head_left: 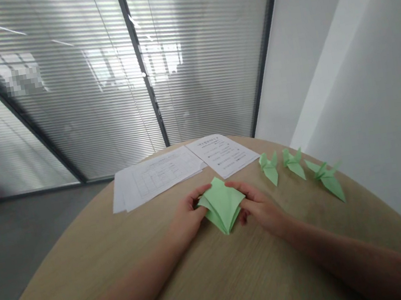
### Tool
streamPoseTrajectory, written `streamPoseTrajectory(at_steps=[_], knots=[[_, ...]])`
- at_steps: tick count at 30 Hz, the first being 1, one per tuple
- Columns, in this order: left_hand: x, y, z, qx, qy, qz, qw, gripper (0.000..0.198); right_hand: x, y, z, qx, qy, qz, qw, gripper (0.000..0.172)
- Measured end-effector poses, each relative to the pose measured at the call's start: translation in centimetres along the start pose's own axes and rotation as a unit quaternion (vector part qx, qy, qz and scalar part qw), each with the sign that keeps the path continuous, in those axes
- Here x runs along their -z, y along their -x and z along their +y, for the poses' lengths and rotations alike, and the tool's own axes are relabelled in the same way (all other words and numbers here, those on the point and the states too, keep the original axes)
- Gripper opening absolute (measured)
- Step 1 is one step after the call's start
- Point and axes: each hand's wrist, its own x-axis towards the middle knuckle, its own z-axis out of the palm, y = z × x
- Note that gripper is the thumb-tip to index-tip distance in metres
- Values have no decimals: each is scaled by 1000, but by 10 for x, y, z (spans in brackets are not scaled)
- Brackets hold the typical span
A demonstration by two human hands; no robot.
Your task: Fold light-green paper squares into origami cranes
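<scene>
A light green sheet of origami paper, folded into a diamond with layered flaps, is held between my two hands above the table. My left hand grips its left corner, thumb at the near side and index finger along the far left edge. On the other side, my right hand pinches the right corner, its index finger reaching toward the top point. The lower point of the diamond faces me, and its side flaps stand slightly apart. Parts of my fingers are hidden behind the paper.
Three folded green paper cranes, a left one, a middle one and a right one, stand on the round wooden table. Printed sheets and a text page lie at the far side. Beyond are glass panels with blinds and a white wall.
</scene>
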Motion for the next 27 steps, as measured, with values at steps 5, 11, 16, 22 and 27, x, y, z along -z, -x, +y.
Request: streamPoseTrajectory(at_steps=[5,11,16,22,27], knots=[[-1,1,3,1,21,-2,1000,62,2,-2,3,-18,-20,8,1000,62],[-2,5,5,6,55,11,998,48,2,-3,2,-18,-32,42,998,49],[-2,5,7,27,37,15,999,41,1,-4,0,-14,0,52,999,42],[-3,4,6,15,14,9,1000,36,0,-3,0,2,4,22,1000,37],[-3,5,6,4,-42,25,999,26,-2,1,-5,16,56,-17,998,38]])
